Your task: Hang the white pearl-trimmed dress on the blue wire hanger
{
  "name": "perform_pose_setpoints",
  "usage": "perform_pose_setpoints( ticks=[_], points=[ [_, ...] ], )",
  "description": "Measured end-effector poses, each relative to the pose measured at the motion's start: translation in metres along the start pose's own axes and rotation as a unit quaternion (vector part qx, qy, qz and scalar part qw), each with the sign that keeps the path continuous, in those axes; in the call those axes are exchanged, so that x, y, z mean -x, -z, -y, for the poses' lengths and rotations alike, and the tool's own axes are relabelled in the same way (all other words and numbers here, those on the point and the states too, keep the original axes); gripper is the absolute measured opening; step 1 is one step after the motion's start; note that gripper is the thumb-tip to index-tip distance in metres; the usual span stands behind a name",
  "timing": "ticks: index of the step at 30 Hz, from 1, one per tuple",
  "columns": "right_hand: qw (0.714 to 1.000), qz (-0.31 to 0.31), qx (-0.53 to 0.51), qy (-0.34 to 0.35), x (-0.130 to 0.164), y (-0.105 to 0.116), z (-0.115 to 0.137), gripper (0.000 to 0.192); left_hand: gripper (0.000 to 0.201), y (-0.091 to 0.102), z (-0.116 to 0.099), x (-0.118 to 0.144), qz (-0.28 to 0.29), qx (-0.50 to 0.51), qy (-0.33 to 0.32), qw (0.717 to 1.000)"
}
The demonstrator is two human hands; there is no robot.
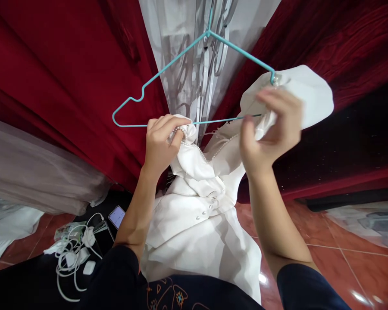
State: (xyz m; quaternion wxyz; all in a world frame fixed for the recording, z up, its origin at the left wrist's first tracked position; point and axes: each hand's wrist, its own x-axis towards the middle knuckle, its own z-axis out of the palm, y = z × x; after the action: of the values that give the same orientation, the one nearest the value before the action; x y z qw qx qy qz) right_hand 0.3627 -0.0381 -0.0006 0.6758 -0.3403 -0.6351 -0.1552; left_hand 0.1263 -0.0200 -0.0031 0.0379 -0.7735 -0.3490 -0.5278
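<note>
Both hands, left (160,144) and right (271,133), gripping soft, slippery white dress (197,215) on wire hanger (168,69); grip shoulders, avoid fragile pearl trim (197,148).

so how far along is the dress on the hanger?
Done: one shoulder of the white dress sits over the right end of the teal hanger, pinched there by the right hand. In hand: the left hand grips the other, pearl-trimmed shoulder at the hanger's bottom bar. Left: the hanger's left end is bare.

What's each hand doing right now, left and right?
Left hand: closed on the pearl-trimmed shoulder of the white dress.
Right hand: closed on the dress's other shoulder at the end of the teal hanger.
</note>
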Motion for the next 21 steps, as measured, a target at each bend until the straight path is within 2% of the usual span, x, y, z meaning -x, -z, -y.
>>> perform_pose_setpoints(
  ticks=[1,2,4,7,11,13,16,18,21],
  points=[
    [0.998,-0.054,0.022,0.017,-0.006,0.003,-0.008,0.041,0.025,-0.002,0.000,0.000,0.004,0.000,0.000,1.000],
    [0.996,-0.078,0.043,0.026,-0.011,0.005,-0.016,0.045,0.025,-0.003,0.001,0.000,0.009,-0.002,0.001,1.000],
    [0.997,-0.053,0.061,0.003,-0.021,0.008,-0.030,0.043,0.028,-0.005,0.002,0.000,0.014,-0.015,0.002,1.000],
    [0.995,-0.006,0.071,-0.077,-0.034,0.009,-0.044,0.022,0.033,-0.001,0.006,-0.002,0.006,-0.041,0.006,0.999],
    [0.989,-0.047,0.072,-0.119,-0.048,0.024,-0.065,0.016,0.037,0.010,0.011,-0.006,0.010,-0.037,0.016,0.999],
    [0.985,-0.101,0.046,-0.132,-0.050,0.038,-0.081,0.018,0.037,0.012,0.011,-0.007,0.030,-0.029,0.024,0.999],
    [0.973,-0.206,0.027,-0.101,-0.037,0.055,-0.100,0.018,0.034,0.008,0.008,-0.005,0.051,-0.020,0.032,0.998],
    [0.963,-0.257,0.038,-0.070,-0.017,0.056,-0.101,0.022,0.032,0.003,0.005,-0.003,0.052,-0.014,0.035,0.998],
    [0.960,-0.271,0.058,-0.043,0.017,0.045,-0.085,0.026,0.031,-0.003,0.001,-0.002,0.045,-0.007,0.041,0.998]
  ],
)
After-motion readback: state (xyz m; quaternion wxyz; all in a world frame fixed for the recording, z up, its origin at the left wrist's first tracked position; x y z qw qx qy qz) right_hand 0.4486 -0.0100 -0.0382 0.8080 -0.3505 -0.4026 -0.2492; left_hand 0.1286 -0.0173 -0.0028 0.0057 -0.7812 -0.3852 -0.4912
